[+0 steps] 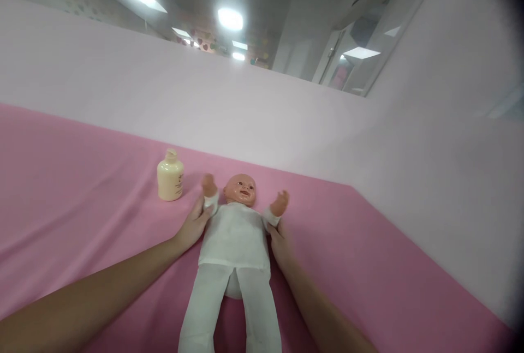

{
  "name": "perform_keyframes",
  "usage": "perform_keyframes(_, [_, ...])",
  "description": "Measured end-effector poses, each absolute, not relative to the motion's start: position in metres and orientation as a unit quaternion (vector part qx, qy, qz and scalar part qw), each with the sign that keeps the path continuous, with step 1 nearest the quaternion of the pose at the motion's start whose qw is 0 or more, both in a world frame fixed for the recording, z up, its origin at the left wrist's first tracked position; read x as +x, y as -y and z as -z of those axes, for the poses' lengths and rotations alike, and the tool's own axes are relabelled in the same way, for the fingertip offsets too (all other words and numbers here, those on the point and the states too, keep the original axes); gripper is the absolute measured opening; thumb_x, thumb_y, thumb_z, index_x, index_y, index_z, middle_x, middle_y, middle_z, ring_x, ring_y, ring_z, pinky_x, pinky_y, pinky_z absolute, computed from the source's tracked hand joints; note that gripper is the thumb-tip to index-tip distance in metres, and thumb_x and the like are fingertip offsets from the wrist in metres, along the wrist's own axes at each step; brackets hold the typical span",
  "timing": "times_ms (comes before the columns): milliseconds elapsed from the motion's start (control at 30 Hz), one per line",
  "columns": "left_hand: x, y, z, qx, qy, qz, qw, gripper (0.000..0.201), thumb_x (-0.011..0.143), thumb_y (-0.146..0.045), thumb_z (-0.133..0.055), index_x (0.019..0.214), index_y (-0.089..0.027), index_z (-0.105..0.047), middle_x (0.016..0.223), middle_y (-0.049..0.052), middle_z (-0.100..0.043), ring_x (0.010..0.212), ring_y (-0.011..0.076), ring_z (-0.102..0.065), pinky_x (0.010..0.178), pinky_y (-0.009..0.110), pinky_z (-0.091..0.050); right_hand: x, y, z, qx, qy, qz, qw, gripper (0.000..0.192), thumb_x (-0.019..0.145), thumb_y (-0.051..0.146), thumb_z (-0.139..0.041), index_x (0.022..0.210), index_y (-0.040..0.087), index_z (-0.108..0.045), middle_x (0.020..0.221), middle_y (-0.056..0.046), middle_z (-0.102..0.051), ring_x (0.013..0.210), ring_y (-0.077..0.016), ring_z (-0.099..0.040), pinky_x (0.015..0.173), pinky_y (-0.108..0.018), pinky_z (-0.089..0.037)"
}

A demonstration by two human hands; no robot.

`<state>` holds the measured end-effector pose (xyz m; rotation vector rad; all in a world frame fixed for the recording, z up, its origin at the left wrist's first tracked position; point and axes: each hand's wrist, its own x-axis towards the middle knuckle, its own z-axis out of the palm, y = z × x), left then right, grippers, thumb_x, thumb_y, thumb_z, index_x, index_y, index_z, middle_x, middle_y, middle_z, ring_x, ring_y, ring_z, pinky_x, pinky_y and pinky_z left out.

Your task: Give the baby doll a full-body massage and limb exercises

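Landmark: I take the baby doll [235, 244] as my reference; it lies face up on the pink sheet [73, 189], head pointing away from me, legs running toward the lower edge of the view.

Bottle: to the left of the doll's head, near its raised arm but apart from it, I see a cream lotion bottle [170, 177] standing upright with its flip cap tilted open. There is a small dark mark on its front; I cannot read any brand or words on it.

Left hand: my left hand [193, 227] lies against the doll's left-of-frame side, at the sleeve just below the white cuff. Its fingers are curled partway round that arm, touching the cloth; I cannot tell whether they grip it firmly or merely cup it.

Doll: it wears a white top and white trousers, with no print or label that I can make out. Both its arms point upward beside the head, bare pink fists showing past the cuffs.

Right hand: my right hand [281, 244] lies on the other side of the doll, right up against the torso and just under the other cuff. The fingers are mostly hidden behind the sleeve, so I cannot tell how far they are closed.

Backdrop: beyond the doll's head, a pale pink partition [123, 96] rises from the sheet; ceiling lights [230, 18] glow above it.
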<state>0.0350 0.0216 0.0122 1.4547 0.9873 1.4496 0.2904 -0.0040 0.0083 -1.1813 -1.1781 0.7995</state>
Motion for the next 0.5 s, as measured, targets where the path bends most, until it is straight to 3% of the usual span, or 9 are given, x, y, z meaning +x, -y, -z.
perform_keyframes(100, [0.0356, -0.0211, -0.0098, 0.683, -0.366, -0.509, 0.375, 0.043, 0.084, -0.028, -0.057, 0.127, -0.029, -0.062, 0.13, 0.006, -0.06, 0.127, 0.0287, -0.046, 0.115, 0.047, -0.026, 0.2872, 0.0098, -0.0167, -0.487, 0.602, -0.33, 0.54, 0.043, 0.077, 0.024, -0.057, 0.118, 0.028, -0.066, 0.124, -0.002, -0.065, 0.119, -0.0237, -0.055, 0.11, -0.046, -0.038])
perform_keyframes(233, [0.0357, -0.021, -0.0074, 0.703, -0.363, -0.504, 0.346, 0.049, 0.084, -0.023, -0.056, 0.132, -0.031, -0.058, 0.132, 0.005, -0.059, 0.128, 0.0276, -0.046, 0.114, 0.047, -0.026, 0.2864, 0.0109, -0.0193, -0.48, 0.63, -0.315, 0.523, 0.044, 0.079, 0.025, -0.056, 0.123, 0.029, -0.063, 0.131, -0.001, -0.061, 0.125, -0.0227, -0.052, 0.113, -0.045, -0.035])
perform_keyframes(367, [0.0364, -0.021, -0.0089, 0.608, -0.385, -0.549, 0.423, 0.053, 0.08, -0.033, -0.065, 0.131, -0.025, -0.054, 0.133, 0.008, -0.057, 0.125, 0.0278, -0.05, 0.108, 0.044, -0.036, 0.2872, 0.0084, -0.0155, -0.482, 0.575, -0.363, 0.553, 0.047, 0.081, 0.033, -0.06, 0.128, 0.03, -0.059, 0.136, -0.001, -0.059, 0.128, -0.0226, -0.051, 0.112, -0.046, -0.036])
perform_keyframes(500, [0.0335, -0.0292, -0.0026, 0.452, -0.407, -0.621, 0.495, 0.05, 0.077, -0.044, -0.069, 0.117, -0.02, -0.053, 0.112, 0.008, -0.063, 0.106, 0.0255, -0.06, 0.09, 0.039, -0.048, 0.2888, 0.005, -0.0108, -0.513, 0.462, -0.39, 0.609, 0.045, 0.079, 0.037, -0.062, 0.122, 0.026, -0.06, 0.122, -0.003, -0.066, 0.115, -0.0249, -0.059, 0.102, -0.043, -0.046])
